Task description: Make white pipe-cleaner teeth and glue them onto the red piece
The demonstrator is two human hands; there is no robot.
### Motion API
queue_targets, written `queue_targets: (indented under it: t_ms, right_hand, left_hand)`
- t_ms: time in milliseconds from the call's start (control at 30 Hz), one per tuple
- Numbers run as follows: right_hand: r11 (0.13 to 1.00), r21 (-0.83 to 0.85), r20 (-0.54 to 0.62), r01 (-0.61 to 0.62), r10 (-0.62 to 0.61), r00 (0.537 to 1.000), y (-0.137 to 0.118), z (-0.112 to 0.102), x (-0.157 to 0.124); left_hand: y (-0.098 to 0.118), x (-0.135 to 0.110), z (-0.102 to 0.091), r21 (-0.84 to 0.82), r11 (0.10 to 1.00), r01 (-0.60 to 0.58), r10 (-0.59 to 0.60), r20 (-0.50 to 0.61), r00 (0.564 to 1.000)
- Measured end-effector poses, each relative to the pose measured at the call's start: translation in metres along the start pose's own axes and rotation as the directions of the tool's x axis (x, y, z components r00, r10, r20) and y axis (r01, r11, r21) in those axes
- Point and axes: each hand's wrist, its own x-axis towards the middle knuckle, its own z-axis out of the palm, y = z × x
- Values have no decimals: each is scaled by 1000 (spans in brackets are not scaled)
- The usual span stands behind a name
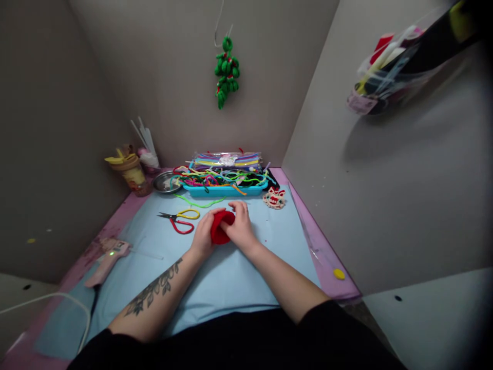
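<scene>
- Above the tabletop (327, 281), my left hand (205, 231) wraps the red piece (220, 236).
- My right hand (242, 228) curls into its opening.
- Light pressure should keep it round.

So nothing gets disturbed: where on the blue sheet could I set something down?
On the sheet, right of the right hand and below the beige ornament, bar tiny red specks; a smaller patch, left of the scissors. The back, around the turquoise tray, is crowded.
</scene>
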Motion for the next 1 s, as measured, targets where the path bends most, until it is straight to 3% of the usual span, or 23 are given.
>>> queue_targets:
  t_ms: [133,367,633,767,900,1000]
  right_hand:
    - [966,192,146,-170,144,979,6,11,-4]
    - [981,166,45,-105,99,994,6,11,-7]
    - [981,126,-2,-147,149,989,12,15,-6]
    - [975,136,-9,-178,181,983,12,18,-5]
    - [905,277,186,-324,281,942,6,16,-6]
    - [944,239,258,-226,163,952,0,8,-5]
  left_hand:
    - [8,-1,-5,166,964,-207,182,153,971]
    - [10,-3,-3,272,920,-281,222,230,948]
    - [5,-4,2,308,917,-253,206,178,962]
    - [5,-1,-1,235,957,-171,153,95,984]
    - [7,1,-8,126,976,-177,182,-23,983]
    - [5,3,-13,117,974,-196,197,4,980]
